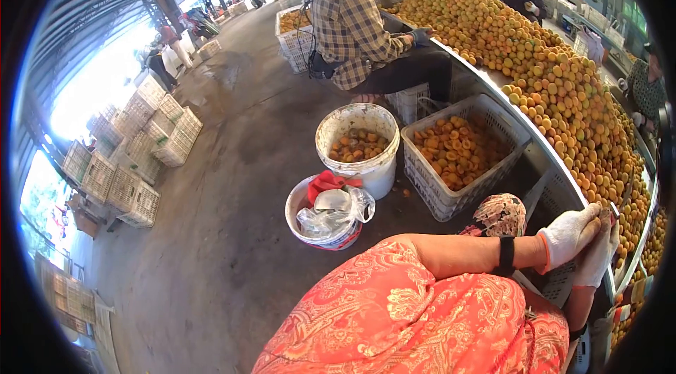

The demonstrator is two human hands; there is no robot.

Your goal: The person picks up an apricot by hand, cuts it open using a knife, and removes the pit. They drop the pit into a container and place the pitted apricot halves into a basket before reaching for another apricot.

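Note:
At the right, over the metal table edge point(542, 134), my two hands meet in pale work gloves. My left hand point(567, 236), with a black band on its forearm, has its fingers closed and pressed against the other hand. My right hand point(597, 253) is also curled, close beside it. A small dark piece with a light edge point(615, 211) shows at the right fingertips, too small to name. Whatever lies between the palms is hidden. Just beyond the hands is a big heap of apricots point(563, 99).
Near my knee stands a crate point(445, 199) of halved apricots. Beside it are a white bucket point(380, 180) with apricots and a smaller bucket point(331, 239) with plastic bags and red cloth. A co-worker in plaid point(352, 29) sits at the table. Crates point(134, 187) are stacked left.

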